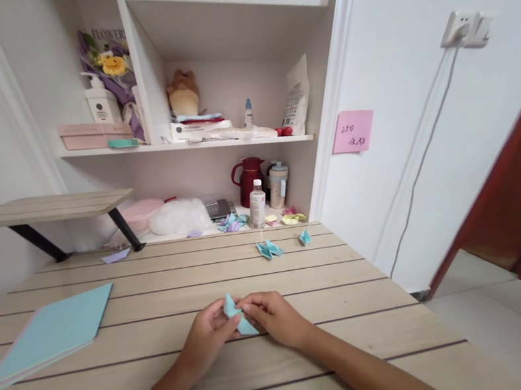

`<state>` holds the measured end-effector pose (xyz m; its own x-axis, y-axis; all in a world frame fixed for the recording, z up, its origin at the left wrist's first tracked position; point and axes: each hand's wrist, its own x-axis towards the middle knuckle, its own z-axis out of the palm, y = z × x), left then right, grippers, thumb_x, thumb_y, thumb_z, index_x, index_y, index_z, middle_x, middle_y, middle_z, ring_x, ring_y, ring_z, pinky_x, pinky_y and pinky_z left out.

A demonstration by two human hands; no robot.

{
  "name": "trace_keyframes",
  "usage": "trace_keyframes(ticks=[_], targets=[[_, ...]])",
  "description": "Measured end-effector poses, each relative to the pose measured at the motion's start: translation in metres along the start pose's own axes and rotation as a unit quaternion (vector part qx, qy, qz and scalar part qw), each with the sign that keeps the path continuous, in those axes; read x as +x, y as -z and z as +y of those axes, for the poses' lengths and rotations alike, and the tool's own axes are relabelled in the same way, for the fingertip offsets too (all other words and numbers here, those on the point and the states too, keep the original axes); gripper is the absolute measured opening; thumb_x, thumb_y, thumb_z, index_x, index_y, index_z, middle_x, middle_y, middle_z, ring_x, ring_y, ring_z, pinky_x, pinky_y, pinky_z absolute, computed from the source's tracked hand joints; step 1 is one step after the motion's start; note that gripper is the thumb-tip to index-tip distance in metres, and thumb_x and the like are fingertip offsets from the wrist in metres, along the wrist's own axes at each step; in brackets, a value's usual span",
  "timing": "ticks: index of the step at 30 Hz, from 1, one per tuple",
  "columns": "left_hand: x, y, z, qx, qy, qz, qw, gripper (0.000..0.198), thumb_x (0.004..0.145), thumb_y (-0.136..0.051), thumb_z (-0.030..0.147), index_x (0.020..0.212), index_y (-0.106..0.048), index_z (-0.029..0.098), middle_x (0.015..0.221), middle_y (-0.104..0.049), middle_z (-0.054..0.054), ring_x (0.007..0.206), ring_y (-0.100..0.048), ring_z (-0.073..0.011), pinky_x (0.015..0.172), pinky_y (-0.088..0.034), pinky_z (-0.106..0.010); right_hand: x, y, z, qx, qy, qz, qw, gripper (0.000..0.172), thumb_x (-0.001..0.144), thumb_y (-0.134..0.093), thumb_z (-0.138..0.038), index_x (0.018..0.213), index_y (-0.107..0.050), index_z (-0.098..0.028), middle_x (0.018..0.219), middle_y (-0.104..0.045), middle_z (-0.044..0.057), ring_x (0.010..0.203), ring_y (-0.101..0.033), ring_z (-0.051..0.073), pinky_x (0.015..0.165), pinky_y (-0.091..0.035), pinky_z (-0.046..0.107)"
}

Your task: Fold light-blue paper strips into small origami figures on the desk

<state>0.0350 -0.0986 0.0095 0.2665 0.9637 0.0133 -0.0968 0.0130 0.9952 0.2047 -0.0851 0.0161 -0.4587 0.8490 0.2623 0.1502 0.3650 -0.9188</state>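
Note:
Both my hands hold a small folded piece of light blue paper (230, 306) above the wooden table. My left hand (208, 330) grips its left side, the thumb lying on the front. On the right side, my right hand (270, 314) pinches the paper between thumb and forefinger. One folded corner points up between the hands, and another part shows below the right fingers. Further back lie folded blue paper pieces (270, 249) and a single small blue one (304, 237). A stack of square paper sheets (53, 332), blue on top, lies at the left.
The striped wooden table (173, 385) meets a white shelf unit (230, 140). A raised wooden stand (36, 210) is at the back left. A clear bottle (257, 205), a red jug (250, 180) and more folded papers (232, 222) stand or lie at the back.

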Motion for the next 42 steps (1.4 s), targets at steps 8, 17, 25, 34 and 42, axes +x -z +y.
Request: trace_keyframes(ticks=[8,17,25,34,42], targets=[[0.003,0.005,0.002,0.019,-0.052,0.091,0.994,0.031,0.06,-0.072,0.03,0.083,-0.056,0.016,0.067,-0.066,-0.001,0.069,-0.063,-0.0179,0.067,-0.049,-0.029,0.0,0.001,0.0,0.023,0.007,0.107,0.994,0.055,0.061,-0.072,-0.032,0.111,-0.051,-0.021,0.096,-0.061,0.006,0.078,-0.056,0.016,0.058,-0.044,0.023],[-0.001,0.002,0.006,0.157,-0.155,0.1,0.97,0.023,0.065,-0.067,0.031,0.084,-0.064,0.018,0.086,-0.066,-0.006,0.086,-0.06,-0.0222,0.077,-0.047,-0.03,0.002,0.0,0.008,0.017,0.007,0.104,0.994,0.025,0.066,-0.067,-0.033,0.085,-0.066,-0.017,0.065,-0.062,0.002,0.056,-0.052,0.012,0.052,-0.043,0.022],[-0.003,0.005,0.009,0.19,-0.151,0.076,0.967,0.019,0.068,-0.065,0.032,0.082,-0.069,0.02,0.084,-0.066,-0.007,0.081,-0.06,-0.022,0.067,-0.049,-0.028,0.0,0.002,0.005,-0.05,0.052,0.122,0.99,0.019,0.068,-0.064,-0.028,0.083,-0.067,-0.017,0.066,-0.063,0.002,0.058,-0.053,0.012,0.056,-0.045,0.023],[-0.003,0.006,0.008,0.106,-0.088,0.068,0.988,0.021,0.062,-0.07,0.032,0.064,-0.058,0.016,0.064,-0.064,-0.001,0.063,-0.06,-0.0164,0.057,-0.046,-0.023,0.001,0.001,0.003,0.08,0.011,0.059,0.995,0.037,0.062,-0.07,-0.031,0.097,-0.062,-0.018,0.08,-0.064,0.004,0.067,-0.057,0.014,0.059,-0.046,0.024],[-0.004,0.004,0.011,0.111,-0.065,0.028,0.991,0.021,0.065,-0.066,0.032,0.078,-0.064,0.016,0.07,-0.066,-0.003,0.068,-0.062,-0.0183,0.065,-0.049,-0.027,0.003,0.002,0.007,0.099,-0.047,0.082,0.991,0.027,0.06,-0.071,-0.037,0.074,-0.067,-0.014,0.052,-0.057,-0.002,0.045,-0.046,0.008,0.042,-0.035,0.019]])
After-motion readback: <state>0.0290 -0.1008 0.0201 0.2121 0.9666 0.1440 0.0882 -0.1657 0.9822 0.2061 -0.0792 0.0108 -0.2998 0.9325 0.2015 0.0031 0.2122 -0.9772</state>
